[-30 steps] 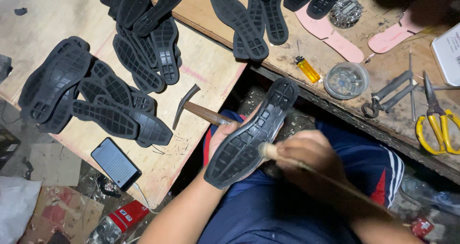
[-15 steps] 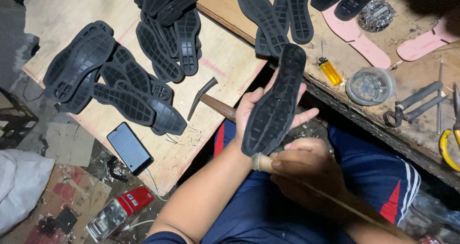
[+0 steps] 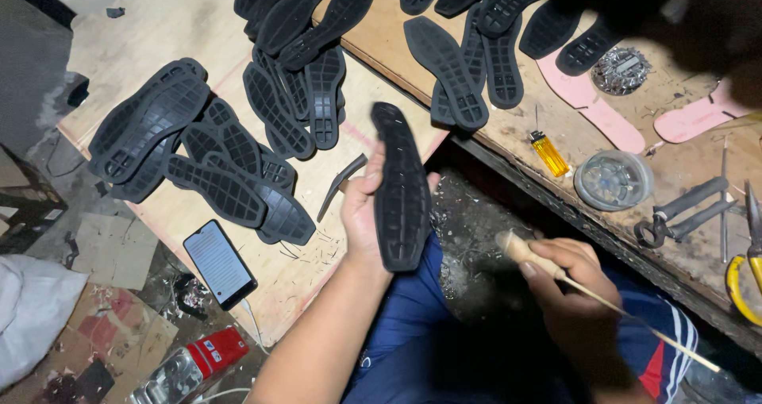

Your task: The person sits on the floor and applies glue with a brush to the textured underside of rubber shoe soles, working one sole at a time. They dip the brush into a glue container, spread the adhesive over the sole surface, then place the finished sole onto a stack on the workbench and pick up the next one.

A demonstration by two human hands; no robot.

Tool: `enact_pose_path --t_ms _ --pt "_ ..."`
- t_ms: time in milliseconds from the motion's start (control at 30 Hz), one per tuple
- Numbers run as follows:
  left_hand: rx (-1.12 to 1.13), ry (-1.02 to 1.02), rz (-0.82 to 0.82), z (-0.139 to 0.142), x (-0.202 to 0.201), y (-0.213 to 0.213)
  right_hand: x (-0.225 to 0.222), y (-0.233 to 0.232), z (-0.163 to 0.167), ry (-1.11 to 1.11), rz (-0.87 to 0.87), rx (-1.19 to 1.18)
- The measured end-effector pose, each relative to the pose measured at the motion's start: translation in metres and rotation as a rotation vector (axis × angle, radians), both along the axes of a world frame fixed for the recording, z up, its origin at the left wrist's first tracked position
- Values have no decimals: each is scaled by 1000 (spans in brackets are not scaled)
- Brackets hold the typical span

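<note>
My left hand point(image 3: 361, 213) grips a black rubber shoe sole point(image 3: 401, 190) and holds it upright over the edge of the plywood board point(image 3: 182, 23), tread side toward me. My right hand point(image 3: 575, 281) is closed around a thin wooden stick tool point(image 3: 587, 289) with a rounded butt end near the sole's heel; its long thin shaft runs down to the right. The tool tip is apart from the sole. A curved dark hammer head point(image 3: 341, 183) lies on the board just left of my left hand.
Several black soles point(image 3: 214, 162) are piled on the board, more on the workbench point(image 3: 516, 134) beyond. A yellow lighter point(image 3: 549, 154), round tin point(image 3: 613, 180), pincers point(image 3: 683, 209), pink insoles point(image 3: 591, 102) and yellow-handled scissors point(image 3: 742, 281) lie there. A phone point(image 3: 220, 263) rests near the board's edge.
My left hand has lifted the sole and turned it more upright, away from the stick. My right hand with the stick has dropped lower right, apart from the sole.
</note>
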State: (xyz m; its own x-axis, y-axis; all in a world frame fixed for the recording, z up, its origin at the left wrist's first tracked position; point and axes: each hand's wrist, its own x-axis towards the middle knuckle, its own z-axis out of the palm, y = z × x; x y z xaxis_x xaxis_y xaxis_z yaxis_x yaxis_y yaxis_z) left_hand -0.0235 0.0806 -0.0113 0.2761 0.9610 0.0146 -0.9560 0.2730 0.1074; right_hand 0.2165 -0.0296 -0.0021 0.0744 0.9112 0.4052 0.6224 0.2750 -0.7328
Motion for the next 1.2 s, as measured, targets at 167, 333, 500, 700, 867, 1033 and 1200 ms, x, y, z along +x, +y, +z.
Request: enact_pose_path --t_ms 167,333,500,700,867,1033,1200 --pt "-254 439 73 13 -28 33 18 -25 -33 124 -214 -318" --pt "0 949 -198 8 -60 103 46 -34 -71 131 -286 -479" --pt "261 1747 -154 15 -86 203 68 -47 -116 316 -291 -650" --pt "390 2232 -119 13 -88 280 80 -43 -157 159 -257 -580" --pt "368 2281 -9 -7 -80 308 86 -41 -165 461 -328 -657" --pt "501 2514 210 -16 -76 305 70 -40 -129 85 -207 -452" --pt "863 2224 952 -21 -48 253 44 4 -66 219 -466 -1008"
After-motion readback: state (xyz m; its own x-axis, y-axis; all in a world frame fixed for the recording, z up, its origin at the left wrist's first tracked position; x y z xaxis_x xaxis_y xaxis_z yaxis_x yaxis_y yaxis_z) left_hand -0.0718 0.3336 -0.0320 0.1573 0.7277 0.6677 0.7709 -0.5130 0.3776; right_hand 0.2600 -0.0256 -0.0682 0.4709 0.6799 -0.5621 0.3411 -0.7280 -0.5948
